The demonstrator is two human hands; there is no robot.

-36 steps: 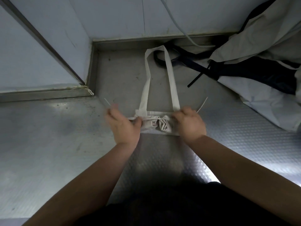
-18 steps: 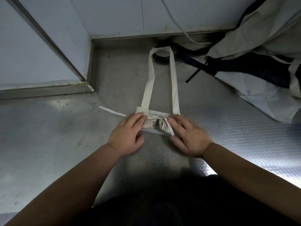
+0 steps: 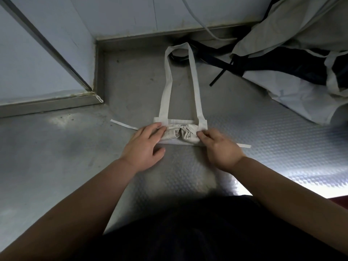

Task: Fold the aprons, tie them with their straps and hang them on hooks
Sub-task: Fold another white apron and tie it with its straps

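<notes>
Left hand (image 3: 145,146), fingers straight, pins the folded apron (image 3: 170,133) so right hand (image 3: 220,147) can work the knot (image 3: 183,129); its grip unclear.

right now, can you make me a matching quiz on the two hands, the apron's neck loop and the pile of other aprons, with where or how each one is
Things
1. left hand
2. right hand
3. neck loop
4. heap of aprons

Places or states
a. laid out straight, away from the person toward the wall
b. fingers flat on the left end of the folded apron
c. crumpled at the far right
d. fingers curled at the folded apron's right end

Pairs: 1-b, 2-d, 3-a, 4-c
</notes>
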